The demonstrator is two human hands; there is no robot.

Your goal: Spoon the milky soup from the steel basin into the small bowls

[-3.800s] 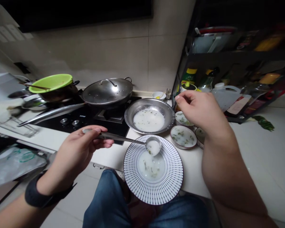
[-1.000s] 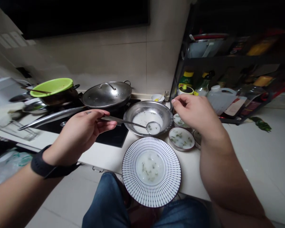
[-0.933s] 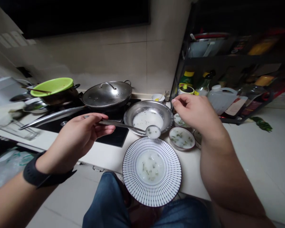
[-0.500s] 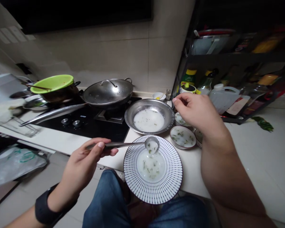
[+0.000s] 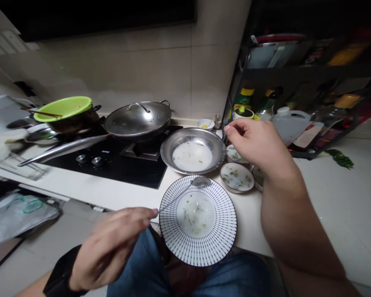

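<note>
My left hand [image 5: 109, 243] sits low at the near edge of a blue-striped white plate [image 5: 173, 231]. Its fingers are closed on the end of a metal spoon [image 5: 200, 181], whose empty bowl lies on the far rim. Cloudy liquid with green flecks [image 5: 195, 213] pools in the plate's centre. My right hand [image 5: 256, 144] hangs in the air, thumb and forefinger pinched on nothing visible. It is nearest a steel bowl [image 5: 170, 156] holding similar liquid and a small dish with green flecks [image 5: 236, 177].
Behind the bowl, a lidded wok [image 5: 138, 121] sits on a black hob [image 5: 111, 169]. A pot with a green bowl [image 5: 63, 109] stands to its left. Bottles and a plastic jug [image 5: 289, 126] fill a shelf at right. My jeans show below the counter.
My left hand has dropped toward me, below the plate's left side. The spoon, earlier full of liquid above the plate, now lies empty across its rim. My right hand has barely moved.
</note>
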